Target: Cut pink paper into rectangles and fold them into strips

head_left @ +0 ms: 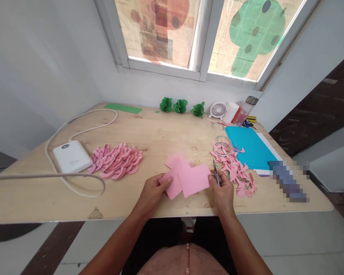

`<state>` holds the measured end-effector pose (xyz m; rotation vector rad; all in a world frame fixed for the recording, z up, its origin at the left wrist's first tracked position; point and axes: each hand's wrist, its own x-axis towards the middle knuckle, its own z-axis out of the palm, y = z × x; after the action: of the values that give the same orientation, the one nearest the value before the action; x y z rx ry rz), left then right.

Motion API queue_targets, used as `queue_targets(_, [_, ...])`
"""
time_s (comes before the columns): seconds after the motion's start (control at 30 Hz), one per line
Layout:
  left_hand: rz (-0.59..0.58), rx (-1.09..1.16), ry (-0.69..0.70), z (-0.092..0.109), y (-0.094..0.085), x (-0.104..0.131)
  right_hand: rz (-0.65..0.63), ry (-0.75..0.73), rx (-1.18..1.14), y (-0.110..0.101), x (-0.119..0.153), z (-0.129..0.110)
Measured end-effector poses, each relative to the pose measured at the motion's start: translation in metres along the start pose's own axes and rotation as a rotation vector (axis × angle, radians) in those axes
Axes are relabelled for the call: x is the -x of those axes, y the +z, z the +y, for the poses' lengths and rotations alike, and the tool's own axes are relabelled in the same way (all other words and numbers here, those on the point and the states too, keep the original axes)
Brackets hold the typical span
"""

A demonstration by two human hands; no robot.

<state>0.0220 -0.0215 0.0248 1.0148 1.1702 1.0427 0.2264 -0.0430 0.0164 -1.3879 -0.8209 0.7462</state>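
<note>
Pink paper squares [173,184] are pinched by my left hand [155,191] between thumb and fingers, low over the table's front. Another pink square [195,179] overlaps them, and the thumb of my right hand [223,193] is on its right edge. That same hand also holds a pair of scissors [216,175], blades pointing up and away from me. Behind these squares, more pink paper [176,158] lies on the table. Pink paper scraps [236,168] are heaped just right of the scissors. A pile of cut pink petal shapes [119,160] sits to the left.
On the wooden table [160,130], a white power bank [72,156] with a looping cable lies left. Green paper flowers [180,106] line the back. A small fan [218,110], a bottle [245,110] and blue paper [250,147] are at right.
</note>
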Motion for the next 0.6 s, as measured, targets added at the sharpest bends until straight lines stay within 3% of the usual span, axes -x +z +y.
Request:
queue_targets(0.3, [0.071,-0.102,0.013,-0.005,-0.017,0.004,0.038,0.099,-0.078,-0.014,-0.004,0.010])
queue_targets(0.5, [0.071,-0.086,-0.044,0.001,-0.019,0.013,0.043,0.123,-0.165,-0.009,-0.012,0.009])
queue_targets(0.6, [0.079,-0.187,-0.044,0.004,-0.021,0.016,0.053,0.149,-0.210,-0.006,-0.015,0.009])
